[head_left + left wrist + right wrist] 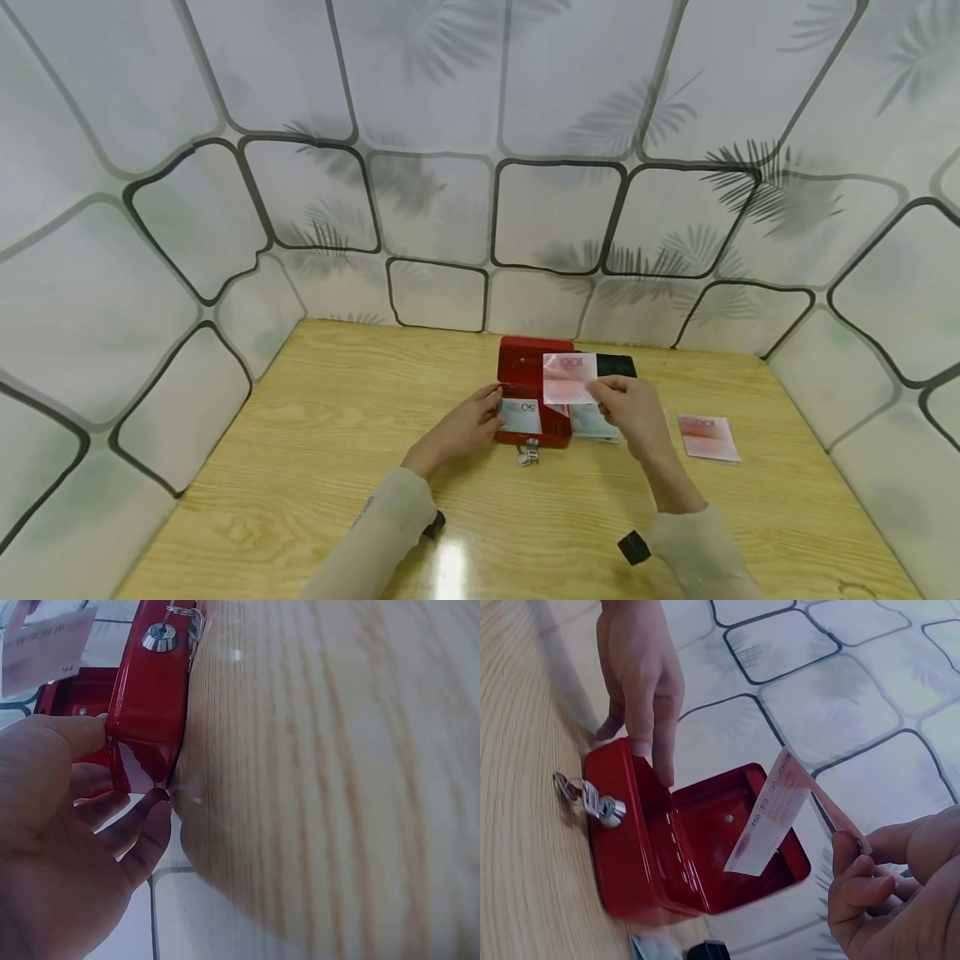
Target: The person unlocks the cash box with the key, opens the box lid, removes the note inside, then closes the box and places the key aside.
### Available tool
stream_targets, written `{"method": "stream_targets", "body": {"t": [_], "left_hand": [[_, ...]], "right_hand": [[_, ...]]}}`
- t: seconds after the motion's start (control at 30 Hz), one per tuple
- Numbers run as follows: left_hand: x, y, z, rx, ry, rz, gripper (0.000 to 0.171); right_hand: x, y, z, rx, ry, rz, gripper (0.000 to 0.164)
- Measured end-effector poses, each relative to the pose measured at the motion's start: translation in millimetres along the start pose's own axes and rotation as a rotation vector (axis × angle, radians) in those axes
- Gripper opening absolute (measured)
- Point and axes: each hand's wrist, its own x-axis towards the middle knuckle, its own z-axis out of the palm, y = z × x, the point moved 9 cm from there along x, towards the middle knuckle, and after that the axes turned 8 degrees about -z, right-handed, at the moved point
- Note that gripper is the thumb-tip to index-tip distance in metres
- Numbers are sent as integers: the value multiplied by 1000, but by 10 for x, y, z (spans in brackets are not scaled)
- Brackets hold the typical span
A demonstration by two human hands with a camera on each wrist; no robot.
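One pink banknote (567, 379) is pinched between the thumb and fingers of your right hand (628, 408), right of centre in the head frame; the note extends from the fingertips toward the upper left, above the open red cash box (555, 432). Your left hand (467, 421), fingers relaxed, touches the box's left side. A green note (519, 416) lies inside; pink notes (707, 437) rest on the desk (337, 400) at lower right.

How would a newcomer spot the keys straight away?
On the wooden table stands an open red box. A lock sits in its near side, and there hang the keys. They are small, shiny metal, unlike the flat paper notes nearby.
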Motion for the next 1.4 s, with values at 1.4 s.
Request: {"method": "stream_targets", "body": {"t": [1.4], "left_hand": [[-38, 29, -13, 23, -15, -2, 62]], "right_hand": [[-609, 572, -1008, -229, -80, 127, 31]]}}
